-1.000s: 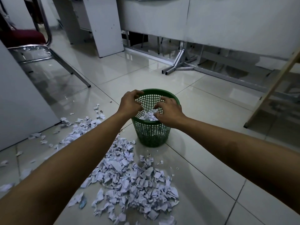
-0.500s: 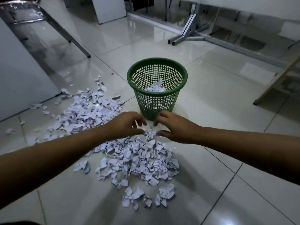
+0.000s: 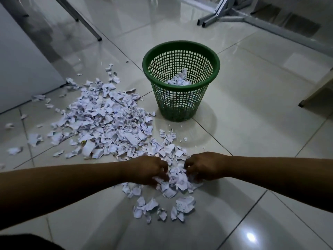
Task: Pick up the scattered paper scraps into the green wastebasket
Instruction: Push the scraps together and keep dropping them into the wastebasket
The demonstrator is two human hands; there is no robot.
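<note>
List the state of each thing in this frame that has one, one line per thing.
green wastebasket: upright on the floor, partly filled with scraps.
paper scraps: most lie scattered on the tiles, left of and in front of the basket.
left hand: down on the near edge of the pile, fingers curled into scraps.
right hand: opposite the left, fingers curled into the same clump.
</note>
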